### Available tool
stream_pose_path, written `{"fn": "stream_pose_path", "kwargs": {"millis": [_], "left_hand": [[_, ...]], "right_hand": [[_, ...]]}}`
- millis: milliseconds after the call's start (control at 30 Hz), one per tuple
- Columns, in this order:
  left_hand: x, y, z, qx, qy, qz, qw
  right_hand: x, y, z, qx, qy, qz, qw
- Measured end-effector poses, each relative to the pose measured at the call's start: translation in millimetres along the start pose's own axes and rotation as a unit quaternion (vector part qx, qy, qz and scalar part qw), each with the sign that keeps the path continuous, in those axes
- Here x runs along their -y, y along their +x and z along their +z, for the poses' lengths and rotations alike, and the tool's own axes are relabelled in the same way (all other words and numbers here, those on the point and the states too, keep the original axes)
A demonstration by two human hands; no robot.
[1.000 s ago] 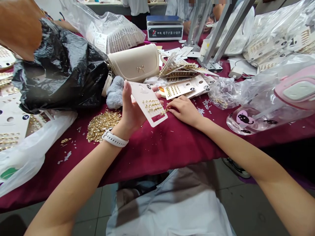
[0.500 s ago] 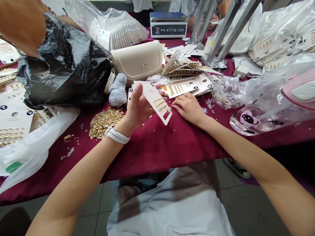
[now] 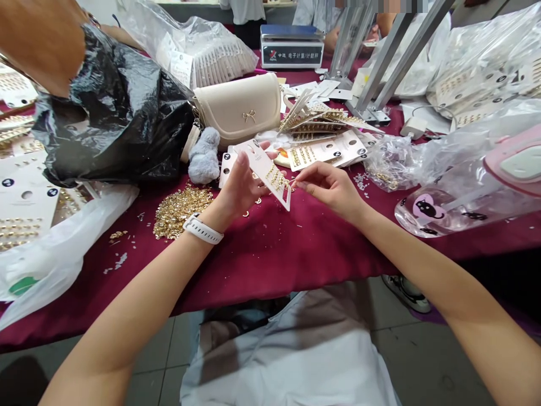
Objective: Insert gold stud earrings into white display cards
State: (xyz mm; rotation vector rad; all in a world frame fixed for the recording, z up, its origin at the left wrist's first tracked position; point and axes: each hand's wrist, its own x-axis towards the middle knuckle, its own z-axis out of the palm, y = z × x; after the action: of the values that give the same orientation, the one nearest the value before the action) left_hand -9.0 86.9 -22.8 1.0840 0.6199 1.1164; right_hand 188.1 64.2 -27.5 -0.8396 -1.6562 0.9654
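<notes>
My left hand (image 3: 239, 189), with a white watch band on the wrist, grips a white display card (image 3: 270, 172) that carries rows of small gold pieces. The card is tilted edge-on above the dark red tablecloth (image 3: 270, 248). My right hand (image 3: 329, 186) is raised off the cloth, its fingertips pinched at the card's lower right edge on a tiny gold piece. A heap of loose gold pieces (image 3: 180, 206) lies just left of my left wrist. Filled cards (image 3: 325, 149) are stacked behind my hands.
A black plastic bag (image 3: 114, 118) bulks at the left. Behind it sit a cream handbag (image 3: 239, 107), a grey plush charm (image 3: 205, 155) and a digital scale (image 3: 291, 48). Clear bags of cards and a pink-lidded bottle (image 3: 477, 186) fill the right. Other people sit across the table.
My right hand lifted from the cloth and now pinches at the card's edge. My left hand turned the card more edge-on.
</notes>
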Motion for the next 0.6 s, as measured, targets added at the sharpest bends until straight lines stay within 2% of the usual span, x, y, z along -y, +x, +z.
{"fn": "stream_pose_path", "kwargs": {"millis": [367, 600], "left_hand": [[0.6, -1.4, 1.6, 0.035, 0.010, 0.013, 0.999], [0.2, -3.3, 5.1, 0.041, 0.019, 0.037, 0.998]], "right_hand": [[1.4, -7.2, 4.7, -0.026, -0.141, -0.067, 0.987], [2.7, -9.1, 5.6, -0.049, -0.143, -0.085, 0.985]]}}
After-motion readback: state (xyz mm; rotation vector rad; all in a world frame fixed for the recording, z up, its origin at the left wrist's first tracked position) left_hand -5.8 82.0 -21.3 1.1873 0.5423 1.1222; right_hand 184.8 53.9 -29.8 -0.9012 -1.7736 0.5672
